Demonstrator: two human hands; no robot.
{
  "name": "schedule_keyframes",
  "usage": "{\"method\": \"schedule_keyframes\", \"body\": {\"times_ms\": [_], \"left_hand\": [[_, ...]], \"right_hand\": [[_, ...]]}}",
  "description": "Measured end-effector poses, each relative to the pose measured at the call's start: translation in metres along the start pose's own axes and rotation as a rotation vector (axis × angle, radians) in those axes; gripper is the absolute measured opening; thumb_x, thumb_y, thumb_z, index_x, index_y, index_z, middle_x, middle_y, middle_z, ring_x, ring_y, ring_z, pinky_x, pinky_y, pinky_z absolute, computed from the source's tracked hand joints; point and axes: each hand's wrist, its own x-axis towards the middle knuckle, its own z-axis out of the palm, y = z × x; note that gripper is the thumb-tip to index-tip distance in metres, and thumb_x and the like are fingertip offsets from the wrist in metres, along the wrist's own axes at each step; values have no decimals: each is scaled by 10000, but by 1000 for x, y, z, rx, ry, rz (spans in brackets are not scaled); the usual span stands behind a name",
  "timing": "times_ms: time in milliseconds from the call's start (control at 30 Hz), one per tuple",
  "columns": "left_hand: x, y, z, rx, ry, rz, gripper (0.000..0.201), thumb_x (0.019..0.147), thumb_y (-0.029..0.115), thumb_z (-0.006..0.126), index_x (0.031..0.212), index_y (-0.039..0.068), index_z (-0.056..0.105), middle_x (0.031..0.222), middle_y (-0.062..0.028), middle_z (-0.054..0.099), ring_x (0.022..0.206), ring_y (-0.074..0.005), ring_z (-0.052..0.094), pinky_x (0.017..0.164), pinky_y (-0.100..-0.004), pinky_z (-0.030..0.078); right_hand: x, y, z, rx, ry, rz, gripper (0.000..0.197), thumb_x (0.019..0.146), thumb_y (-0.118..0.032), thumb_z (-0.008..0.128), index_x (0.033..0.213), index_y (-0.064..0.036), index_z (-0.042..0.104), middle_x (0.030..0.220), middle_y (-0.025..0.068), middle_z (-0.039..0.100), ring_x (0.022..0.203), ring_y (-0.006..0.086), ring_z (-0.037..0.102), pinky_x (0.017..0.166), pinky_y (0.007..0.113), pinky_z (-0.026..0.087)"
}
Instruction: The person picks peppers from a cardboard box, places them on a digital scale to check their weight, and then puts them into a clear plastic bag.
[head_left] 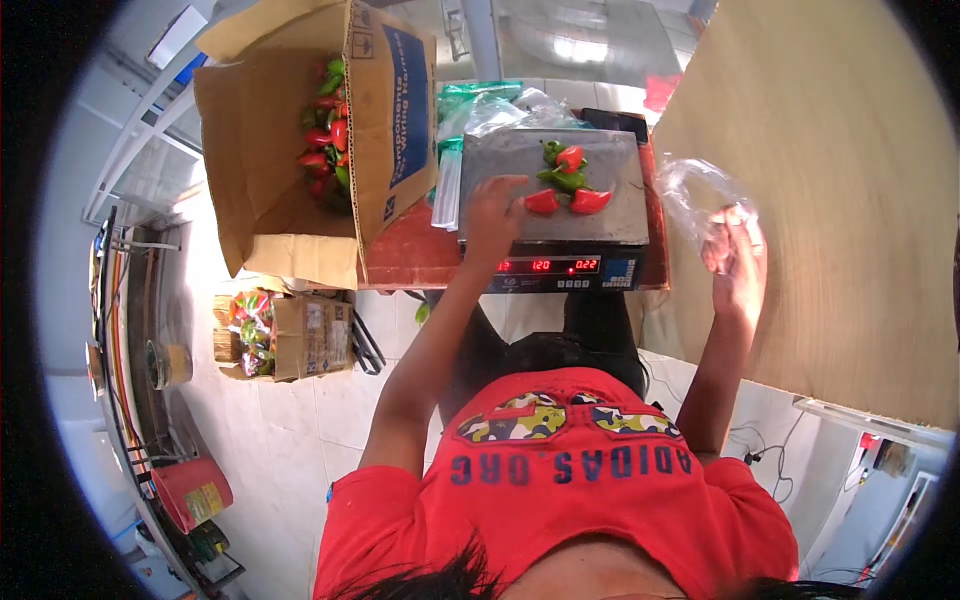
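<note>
The right hand (pixel 738 260) has its grip closed on a clear plastic bag (pixel 690 185), pinched so that the film loops out toward the scale, probably to keep the thin plastic from collapsing. The left hand (pixel 494 215) has its grip open, thumb and forefinger apart with nothing visible between them, over the left side of the scale plate (pixel 618 155); whether a fingertip touches the nearest red pepper I cannot tell. The red and green peppers (pixel 568 182) lie loosely grouped on the plate, right of that hand, seemingly kept off the edges so their whole weight registers on the scale, whose lit display faces the person. The scale stands on a red counter (pixel 405 258), with spare plastic bags (pixel 510 112) bunched behind it, presumably within easy reach. To the left, a large carton (pixel 395 225) opens toward the person, more peppers inside; its wall bounds the left hand's space. A tall wooden panel (pixel 840 200) closes in the right side, behind the bag. On the floor sits a smaller carton (pixel 312 340) holding plastic-wrapped peppers.
</note>
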Motion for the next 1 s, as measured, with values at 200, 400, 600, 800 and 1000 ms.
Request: {"method": "schedule_keyframes", "body": {"times_ms": [200, 400, 600, 800, 1000], "left_hand": [[33, 64, -61, -760, -42, -374, 324, 939, 260, 532, 1200, 71, 568, 1005, -41, 618, 874, -116, 542, 806, -264, 419], [39, 87, -85, -791, -188, -397, 334, 937, 289, 525, 1193, 82, 578, 1010, -42, 612, 850, -127, 534, 751, -270, 420], [19, -20, -52, -179, -142, -284, 351, 759, 118, 635, 1101, 51, 591, 1030, -148, 590, 903, -309, 591, 780, -411, 475], [6, -6, 9, 171, -292, -90, 389, 715, 224, 724, 1065, 100, 608, 1081, -102, 569, 1048, -280, 524, 901, -410, 413], [-2, -10, 33, 234, -227, -87, 367, 723, 263, 728, 1023, 94, 601, 1034, -119, 567, 1005, -301, 539, 866, -403, 425]], "right_hand": [[1, 17, 33, -789, -371, -180, 224, 865, -121, 562, 1047, -8, 626, 807, 118, 650, 628, 136, 555, 560, 283, 429], [-5, 16, 81, -1078, -714, -355, 302, 799, -111, 578, 1085, -17, 593, 892, 209, 610, 792, 381, 606, 696, 423, 476], [-7, 31, 63, -1057, -635, -349, 293, 794, -115, 592, 1068, -12, 588, 890, 207, 611, 752, 377, 603, 665, 419, 474], [-5, 18, 42, -896, -397, -115, 187, 850, -113, 593, 986, -7, 665, 616, 23, 508, 557, 63, 511, 498, 297, 447], [-10, 10, 49, -735, -422, -174, 214, 875, -84, 581, 1062, -20, 661, 710, -25, 554, 611, 48, 452, 541, 233, 405]]}}
